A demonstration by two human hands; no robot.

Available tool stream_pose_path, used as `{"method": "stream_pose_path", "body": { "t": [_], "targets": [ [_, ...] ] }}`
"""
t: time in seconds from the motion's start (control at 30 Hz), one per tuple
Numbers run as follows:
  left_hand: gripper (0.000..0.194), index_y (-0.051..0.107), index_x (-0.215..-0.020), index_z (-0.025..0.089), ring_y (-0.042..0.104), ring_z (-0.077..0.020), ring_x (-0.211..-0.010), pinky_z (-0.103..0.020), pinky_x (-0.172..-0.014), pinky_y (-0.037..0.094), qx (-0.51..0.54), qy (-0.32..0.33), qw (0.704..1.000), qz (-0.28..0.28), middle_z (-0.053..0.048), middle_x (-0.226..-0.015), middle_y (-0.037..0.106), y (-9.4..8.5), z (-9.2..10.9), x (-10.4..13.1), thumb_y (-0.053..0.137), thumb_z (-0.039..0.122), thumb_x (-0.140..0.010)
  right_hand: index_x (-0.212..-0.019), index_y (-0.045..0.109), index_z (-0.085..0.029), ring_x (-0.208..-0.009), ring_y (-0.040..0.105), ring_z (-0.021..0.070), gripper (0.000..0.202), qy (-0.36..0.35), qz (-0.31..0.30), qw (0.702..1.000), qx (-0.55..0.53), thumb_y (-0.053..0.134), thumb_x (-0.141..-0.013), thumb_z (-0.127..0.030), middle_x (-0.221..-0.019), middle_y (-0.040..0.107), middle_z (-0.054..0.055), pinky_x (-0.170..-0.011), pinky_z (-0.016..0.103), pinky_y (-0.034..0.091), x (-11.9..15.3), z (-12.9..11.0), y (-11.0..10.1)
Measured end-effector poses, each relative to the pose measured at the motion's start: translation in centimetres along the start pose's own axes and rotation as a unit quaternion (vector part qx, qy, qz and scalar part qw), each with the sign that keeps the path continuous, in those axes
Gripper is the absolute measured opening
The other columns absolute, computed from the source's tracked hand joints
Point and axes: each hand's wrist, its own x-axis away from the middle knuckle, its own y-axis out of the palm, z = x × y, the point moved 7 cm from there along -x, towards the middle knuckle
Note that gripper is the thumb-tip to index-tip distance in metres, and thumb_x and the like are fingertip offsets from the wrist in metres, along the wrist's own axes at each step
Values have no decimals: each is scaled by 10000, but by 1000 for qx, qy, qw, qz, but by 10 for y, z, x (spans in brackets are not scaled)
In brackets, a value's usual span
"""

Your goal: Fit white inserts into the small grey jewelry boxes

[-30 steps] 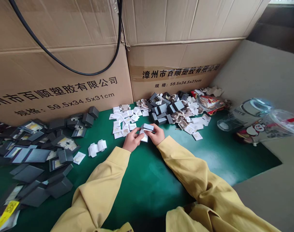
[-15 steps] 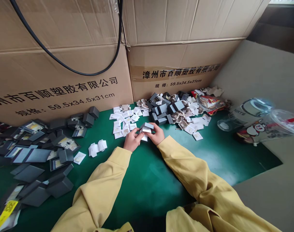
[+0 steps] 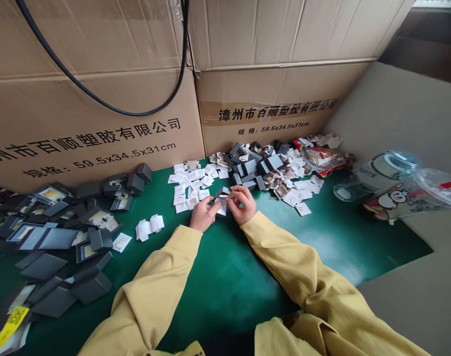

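Between my hands is a small grey box with a white card at its near side. My left hand grips the box's left side between thumb and fingers. At the right side of the box, my right hand has thumb and index finger pinched together close to the card; what lies between these fingertips is too small to tell. Small white cards lie just beyond my hands, and a pile of small grey boxes sits behind to the right.
Open dark boxes cover the left of the green table. Large cartons stand along the back. Crumpled papers, a red snack bag and plastic cups are at the right. A black cable hangs in front.
My right hand has shifted slightly right, off the box's side, and its fingers have lifted. More of the white card shows. My left hand stays nearly where it was.
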Motion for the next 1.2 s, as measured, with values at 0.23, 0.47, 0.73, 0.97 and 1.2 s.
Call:
{"method": "stream_pose_path", "body": {
  "t": [0.23, 0.47, 0.73, 0.97, 1.2],
  "targets": [
    [325, 553, -904, 176, 444, -112, -357, -209, -421, 369, -14, -7, 1000, 3, 62, -353, 457, -2, 3, 2, 508, 448, -733, -727, 540, -178, -550, 492, 76, 93, 1, 26, 1000, 14, 521, -797, -236, -894, 568, 68, -472, 237, 440, -1, -4, -5],
    [305, 559, -867, 176, 436, -113, -350, -210, -416, 354, -8, 1, 1000, 11, 65, -344, 443, -2, 7, 5, 510, 442, -726, -714, 545, -174, -576, 486, 86, 123, 19, 13, 1000, 11, 521, -794, -265, -895, 560, 72, -458, 231, 416, -1, -1, -2],
    [307, 563, -879, 172, 436, -113, -354, -218, -439, 360, -24, 36, 999, 15, 59, -362, 457, -2, 12, 9, 506, 436, -733, -773, 459, -191, -564, 450, 74, 153, 82, 13, 997, -8, 555, -755, -310, -938, 556, 60, -484, 223, 407, 2, 12, 0],
    [334, 565, -944, 161, 432, -108, -371, -219, -450, 348, -77, 54, 995, 20, 55, -380, 467, -1, 12, 9, 489, 416, -742, -902, 510, -184, -622, 473, 97, 198, 115, 6, 993, 16, 538, -762, -321, -816, 529, 25, -485, 201, 408, 4, 18, 2],
    [361, 557, -983, 149, 432, -113, -392, -227, -476, 339, -106, 64, 992, 26, 55, -392, 457, -1, 12, 10, 475, 415, -753, -934, 557, -187, -625, 469, 103, 179, 81, -6, 995, 49, 488, -796, -279, -911, 537, 56, -502, 223, 425, 2, 14, 3]
  ]
}}
